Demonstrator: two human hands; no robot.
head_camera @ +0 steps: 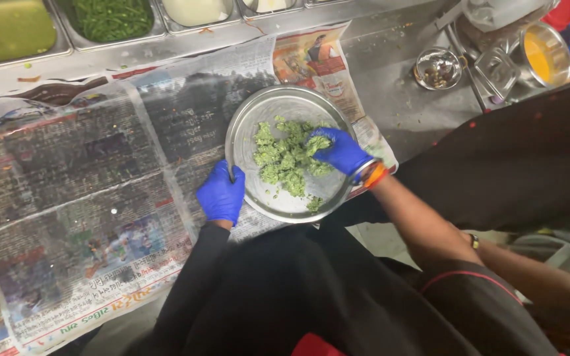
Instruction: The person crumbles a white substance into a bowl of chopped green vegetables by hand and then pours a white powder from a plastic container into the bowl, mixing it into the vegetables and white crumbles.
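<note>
A round steel plate (249,125) lies on newspaper and carries a loose heap of green crumbly mixture (285,158). My left hand (221,194), in a blue glove, grips the plate's near left rim. My right hand (341,151), also in a blue glove, rests in the mixture on the right side of the plate, its fingers curled around a clump. An orange band sits at that wrist.
Newspaper sheets (80,191) cover the steel counter. Steel containers with green paste (8,26), chopped green beans (113,16) and pale fillings line the far edge. A small steel bowl (437,68) and a tin with yellow contents (546,53) stand at far right.
</note>
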